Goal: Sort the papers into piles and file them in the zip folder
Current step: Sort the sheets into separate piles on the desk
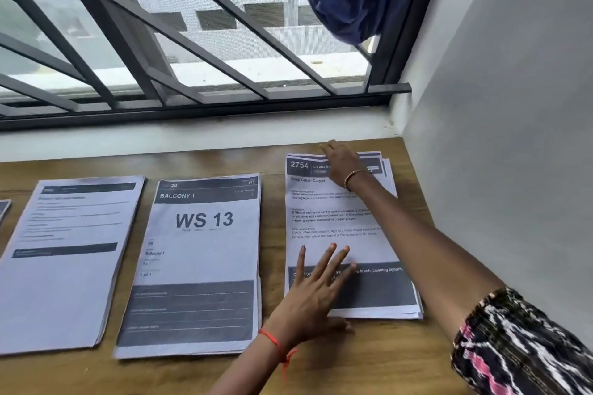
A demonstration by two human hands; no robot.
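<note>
On the wooden tabletop (pixel 369 359), three paper piles lie side by side along the far edge. The right pile (pixel 337 218), headed "2754", sits near the far right corner, just apart from the middle pile (pixel 199 253) marked "WS 13" and the left pile (pixel 64 263). The left hand (pixel 316 292) lies flat with spread, straight fingers on the near part of the right pile, grasping nothing, while the right hand (pixel 341 163) reaches across to that pile's far edge, its fingers stretched out on the paper and not clenched.
</note>
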